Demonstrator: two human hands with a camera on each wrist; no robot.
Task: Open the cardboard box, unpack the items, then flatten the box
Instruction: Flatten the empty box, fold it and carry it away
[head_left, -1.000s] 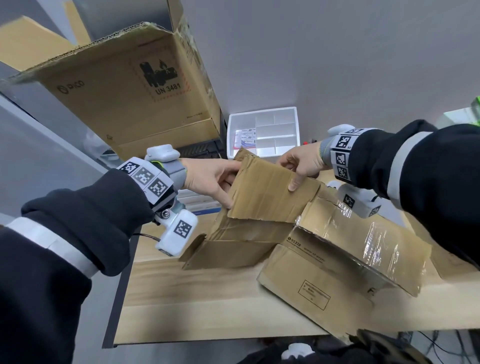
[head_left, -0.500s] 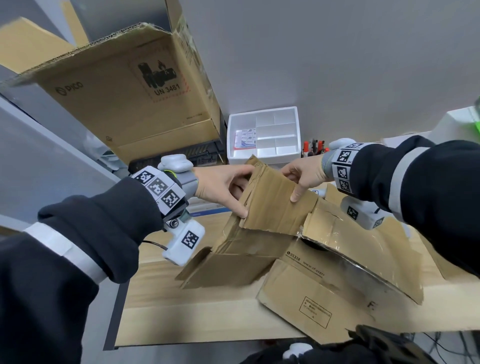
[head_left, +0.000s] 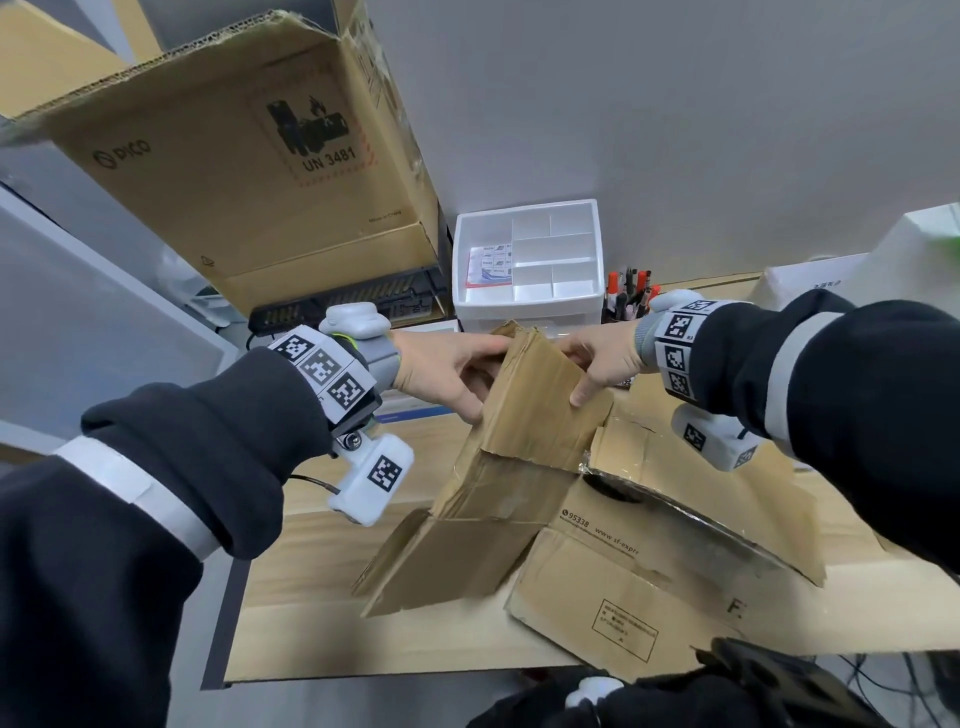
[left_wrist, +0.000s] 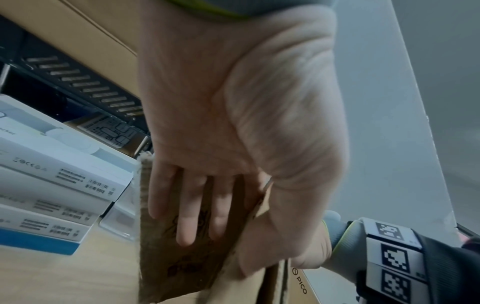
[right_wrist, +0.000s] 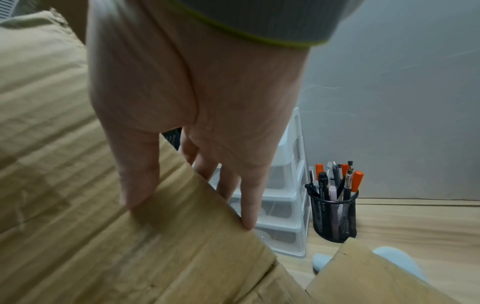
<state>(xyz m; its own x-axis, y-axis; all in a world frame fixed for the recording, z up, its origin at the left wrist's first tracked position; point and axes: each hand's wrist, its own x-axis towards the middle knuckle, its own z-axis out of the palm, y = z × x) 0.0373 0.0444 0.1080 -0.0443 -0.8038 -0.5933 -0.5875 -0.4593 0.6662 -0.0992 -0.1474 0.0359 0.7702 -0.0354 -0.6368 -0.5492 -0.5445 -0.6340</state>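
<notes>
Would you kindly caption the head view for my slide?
Both hands, left hand and right hand, grip a raised flap of the collapsing cardboard box.
</notes>
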